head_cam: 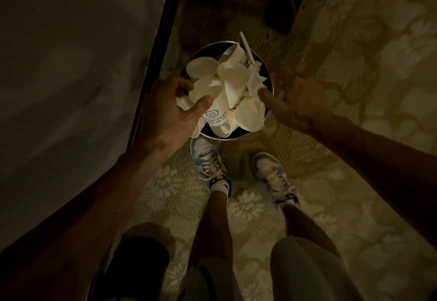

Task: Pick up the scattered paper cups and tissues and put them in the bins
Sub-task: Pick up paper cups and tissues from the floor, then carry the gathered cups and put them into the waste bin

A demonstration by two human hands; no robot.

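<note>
**Left hand (170, 109) gripping a paper cup (204, 90) over the full bin (222, 138)**

Gripping the paper cup at the left side of the heap, the left hand is pressing its thumb onto the cup's near wall while its fingers are curling round the far side. The cup is sitting in the pile of cups (233, 80), which is rising above the rim of the round, dark bin. Just below the thumb, a cup printed with a smiley face (216, 117) is lying on its side. A crumpled tissue (255, 78) is resting at the pile's right edge, and a white straw (246, 46) is sticking up and out at the back.

On the other side, the right hand (298, 102) is hovering at the bin's right rim, blurred. Its fingers are looking loosely spread, holding nothing, and its thumb is pointing in towards the tissue.

Further out, the bin is standing on a patterned carpet (343, 64). A blue-and-white left shoe (207, 156) is standing with its toe just beside the bin, and the right shoe (272, 175) is standing a little further back. A dark wooden edge (153, 52) is running along the left.
</note>
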